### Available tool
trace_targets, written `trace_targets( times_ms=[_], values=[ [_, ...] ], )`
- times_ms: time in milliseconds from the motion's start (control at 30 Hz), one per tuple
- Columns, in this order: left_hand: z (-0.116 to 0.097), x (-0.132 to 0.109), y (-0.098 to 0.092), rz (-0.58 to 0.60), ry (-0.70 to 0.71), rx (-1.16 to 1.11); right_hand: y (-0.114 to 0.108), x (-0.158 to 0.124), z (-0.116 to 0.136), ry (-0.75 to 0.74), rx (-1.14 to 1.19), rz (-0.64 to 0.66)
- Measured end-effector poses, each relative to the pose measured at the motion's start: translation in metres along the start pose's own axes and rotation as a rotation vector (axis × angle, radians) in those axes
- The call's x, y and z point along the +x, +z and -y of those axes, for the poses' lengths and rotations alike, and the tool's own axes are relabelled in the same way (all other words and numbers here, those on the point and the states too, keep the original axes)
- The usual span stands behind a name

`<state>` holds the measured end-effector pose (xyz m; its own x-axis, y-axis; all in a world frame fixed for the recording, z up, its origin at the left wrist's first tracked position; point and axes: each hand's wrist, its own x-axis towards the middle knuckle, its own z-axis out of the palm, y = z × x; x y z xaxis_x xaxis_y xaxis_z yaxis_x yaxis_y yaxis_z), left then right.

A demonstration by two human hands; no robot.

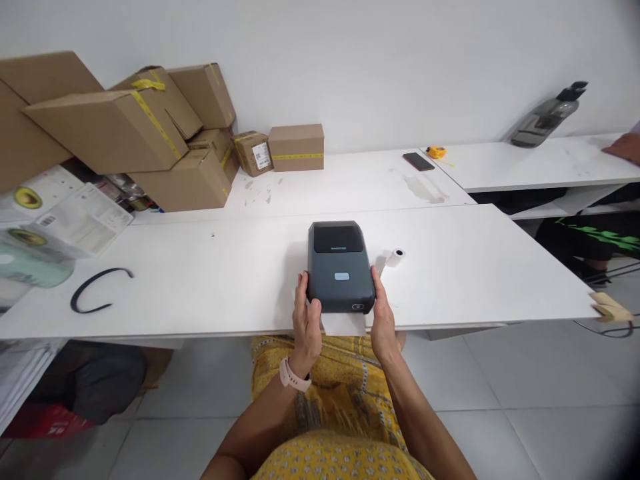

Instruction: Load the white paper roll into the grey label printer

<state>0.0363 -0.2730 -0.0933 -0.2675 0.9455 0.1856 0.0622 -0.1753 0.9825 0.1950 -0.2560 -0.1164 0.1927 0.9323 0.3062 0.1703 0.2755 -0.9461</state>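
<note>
A dark grey label printer (341, 267) stands on the white table (475, 267) near its front edge. My left hand (307, 327) presses against the printer's left side, a pale watch strap on its wrist. On the opposite side, my right hand (382, 320) rests along the printer's lower right edge. Both hands hold the printer between them. White paper (344, 325) sticks out below the printer's front, over the table edge. Just right of the printer lies a small white paper roll (395, 257).
Cardboard boxes (180, 180) pile up at the back left, beside printed packages (85, 217). A black curved band (83, 287) lies at left. Toward the back right are a phone (419, 161), a yellow tape measure (436, 152) and a bottle (543, 120). A wooden piece (611, 307) sits at the right corner.
</note>
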Motion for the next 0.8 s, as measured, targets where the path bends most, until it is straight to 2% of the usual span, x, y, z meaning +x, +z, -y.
trace_targets(
  times_ms=[100, 167, 300, 367, 433, 500, 600, 700, 800],
  values=[
    [-0.008, 0.007, -0.001, -0.004, 0.052, -0.005, -0.002, 0.008, 0.012, -0.017, -0.012, -0.014],
    [-0.02, 0.024, -0.002, -0.007, 0.113, -0.037, -0.003, 0.026, 0.026, -0.091, -0.036, -0.014],
    [-0.037, 0.083, -0.001, -0.093, 0.225, -0.175, 0.003, 0.096, 0.064, -0.375, -0.085, -0.018],
    [-0.033, 0.111, -0.003, -0.133, 0.19, -0.172, 0.009, 0.135, 0.081, -0.459, -0.108, -0.017],
    [-0.02, 0.127, -0.006, -0.111, 0.092, -0.114, 0.016, 0.17, 0.093, -0.508, -0.151, -0.021],
    [-0.004, 0.13, -0.012, -0.034, -0.023, 0.009, 0.021, 0.197, 0.097, -0.523, -0.217, -0.019],
    [0.014, 0.116, -0.02, 0.092, -0.121, 0.116, 0.024, 0.226, 0.093, -0.509, -0.299, 0.012],
    [0.016, 0.105, -0.024, 0.17, -0.159, 0.154, 0.025, 0.245, 0.086, -0.506, -0.348, 0.036],
    [0.01, 0.111, -0.024, 0.213, -0.228, 0.221, 0.026, 0.249, 0.086, -0.554, -0.435, 0.035]
  ],
)
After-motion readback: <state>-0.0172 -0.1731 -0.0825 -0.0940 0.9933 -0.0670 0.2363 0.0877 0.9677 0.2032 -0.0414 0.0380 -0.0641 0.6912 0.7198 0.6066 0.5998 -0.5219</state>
